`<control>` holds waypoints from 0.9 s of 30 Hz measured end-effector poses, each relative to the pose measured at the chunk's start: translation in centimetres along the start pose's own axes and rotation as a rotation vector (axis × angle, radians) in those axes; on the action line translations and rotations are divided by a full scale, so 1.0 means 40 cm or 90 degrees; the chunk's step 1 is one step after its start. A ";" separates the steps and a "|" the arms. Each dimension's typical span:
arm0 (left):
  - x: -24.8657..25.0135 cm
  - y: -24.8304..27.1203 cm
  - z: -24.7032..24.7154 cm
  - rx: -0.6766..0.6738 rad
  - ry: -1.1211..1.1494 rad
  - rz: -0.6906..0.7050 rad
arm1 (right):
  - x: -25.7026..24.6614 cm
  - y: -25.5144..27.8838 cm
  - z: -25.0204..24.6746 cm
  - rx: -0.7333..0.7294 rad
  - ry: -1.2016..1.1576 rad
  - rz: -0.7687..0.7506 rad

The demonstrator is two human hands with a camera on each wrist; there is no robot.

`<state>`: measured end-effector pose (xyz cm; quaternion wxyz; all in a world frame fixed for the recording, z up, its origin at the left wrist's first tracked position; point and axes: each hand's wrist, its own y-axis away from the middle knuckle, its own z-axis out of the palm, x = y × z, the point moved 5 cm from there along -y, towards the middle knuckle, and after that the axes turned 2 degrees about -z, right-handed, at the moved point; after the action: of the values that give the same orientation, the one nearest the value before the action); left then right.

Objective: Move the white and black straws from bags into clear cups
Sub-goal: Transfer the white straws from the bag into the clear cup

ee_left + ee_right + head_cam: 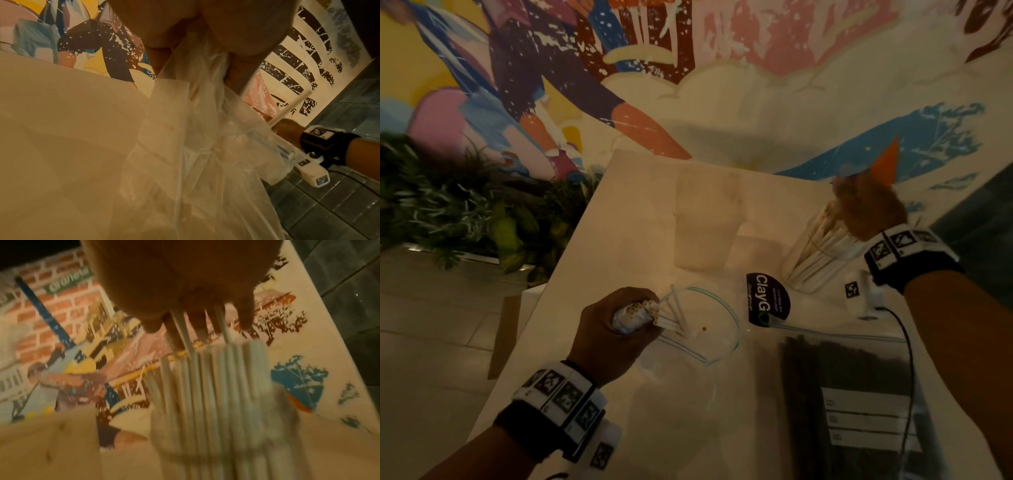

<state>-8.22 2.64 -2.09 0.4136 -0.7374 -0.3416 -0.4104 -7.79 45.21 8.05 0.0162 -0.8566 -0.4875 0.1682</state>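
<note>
Dim, warm light; we log the head view first. At lower centre-left the left hand [616, 325] is clenched around a bunch of white straws [635, 313], open ends facing the camera; a few loose ones fan out to the right over the mouth of a clear zip bag [709, 329] that lies on the pale table [640, 212]. From the left wrist view we see crumpled bag film [197, 146] running down from the fingers [236, 71], so the hand seems to grip straws through the plastic; we cannot tell how much of the bag it holds. At the right of the head view, the right hand [869, 212] sits over a clear cup [811, 260] packed with white straws standing tilted. The right wrist view is blurred, yet it shows fingertips [246, 318] pinching thin white straws [180, 327] above the massed straws in the cup [216, 386]. At lower right of the head view lies a second zip bag [859, 404] filled with black straws [811, 377], with a white label panel; a thin black cable [907, 359] crosses it. Between the two bags, just left of the cup, we note a dark round sticker [768, 298] reading "ClayGo". Upper half of the frame: a painted mural [619, 68]; at left, green plants [448, 212] in a planter.
</note>
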 end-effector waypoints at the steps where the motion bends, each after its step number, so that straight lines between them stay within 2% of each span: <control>1: 0.000 0.000 0.000 0.000 0.001 -0.001 | 0.017 0.006 0.038 -0.081 0.037 0.025; 2: 0.002 0.001 -0.001 0.000 0.002 -0.003 | 0.030 0.009 0.057 -0.098 0.059 0.039; 5: 0.009 0.001 -0.001 -0.005 0.003 -0.001 | 0.011 0.013 0.030 0.054 0.033 0.030; 6: 0.008 0.001 0.000 -0.009 -0.005 0.001 | -0.003 0.015 0.031 0.038 0.040 0.024; 8: 0.000 0.002 -0.002 -0.009 -0.015 -0.005 | -0.014 0.028 0.066 -0.087 0.118 0.034; 9: -0.004 0.002 -0.003 -0.009 -0.014 -0.012 | -0.018 0.043 0.071 -0.112 0.149 0.047; 10: -0.006 0.002 -0.004 -0.009 -0.011 -0.015 | -0.021 0.052 0.067 -0.096 0.159 0.053; 12: -0.001 0.003 -0.004 -0.012 -0.005 -0.007 | -0.064 0.080 0.001 0.072 0.111 -0.019; 13: 0.003 0.003 -0.003 -0.012 -0.006 0.001 | -0.104 0.107 -0.039 0.173 0.045 -0.094; 14: 0.006 0.003 -0.002 -0.010 -0.008 0.008 | -0.144 0.142 -0.064 0.223 -0.072 -0.161; 15: 0.007 0.004 -0.001 -0.008 -0.012 0.013 | -0.186 0.185 -0.064 0.170 -0.205 -0.189; 16: 0.007 0.004 -0.001 -0.005 -0.018 0.017 | -0.227 0.234 -0.037 0.040 -0.322 -0.190; 17: 0.009 0.006 0.000 -0.003 -0.025 0.016 | -0.269 0.297 0.009 -0.128 -0.405 -0.182; 18: 0.010 0.007 0.001 -0.001 -0.029 0.008 | -0.310 0.363 0.057 -0.277 -0.438 -0.190; 19: 0.010 0.009 0.003 0.001 -0.029 -0.006 | -0.342 0.423 0.103 -0.378 -0.410 -0.211; 20: 0.011 0.012 0.003 0.007 -0.029 -0.019 | -0.367 0.465 0.145 -0.432 -0.370 -0.236; 21: 0.012 0.015 0.003 0.012 -0.032 -0.027 | -0.384 0.494 0.183 -0.453 -0.343 -0.250; 23: 0.012 0.024 0.008 0.006 -0.022 -0.039 | -0.409 0.519 0.237 -0.436 -0.371 -0.236; 27: -0.008 0.038 0.015 -0.035 0.092 -0.111 | -0.438 0.538 0.279 -0.296 -0.470 -0.221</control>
<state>-6.87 2.48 -3.06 0.3794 -0.6845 -0.3623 -0.5062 -1.52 17.68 -1.84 -0.3226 -0.6262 -0.6213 0.3432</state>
